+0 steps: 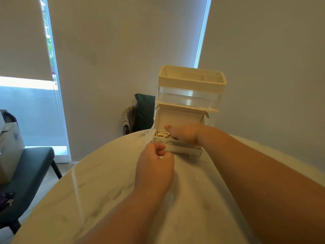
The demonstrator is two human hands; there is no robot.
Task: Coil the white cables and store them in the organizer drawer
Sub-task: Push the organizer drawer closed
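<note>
Centrally, at the far edge of the round marble-look desk [105, 182], a white organizer [191, 80] is standing upright w/ an open compartment tray on top and a clear upper drawer [188, 99] pushed in beneath it. Its lower drawer [182, 149] is sitting pulled out toward the person. Inside it a white box [179, 117] is resting w/ its flap lid standing open against the organizer front.

Task items: the white cables [162, 134] are lying coiled in the left half of the box.

The R hand [184, 135] is reaching in from the right, back of hand up, partly covering the cables. Its thumb is pointing left above them and its fingers are dipping down out of sight. Its grip is hidden, so cannot tell whether it is holding the cables.

The L hand [154, 161] is sitting on the near side at the lower drawer's front-left corner, fingers curled tight w/ thumb against forefinger. The grip is closed, but blur is hiding whether it is pinching the drawer edge or a cable end.

Background: a dark cushion [144, 110] is showing just behind the desk, left of the organizer. A dark chair [33, 166] at far left is carrying a pale bag [10, 147]. Roller blinds [123, 41] are covering the windows.
</note>
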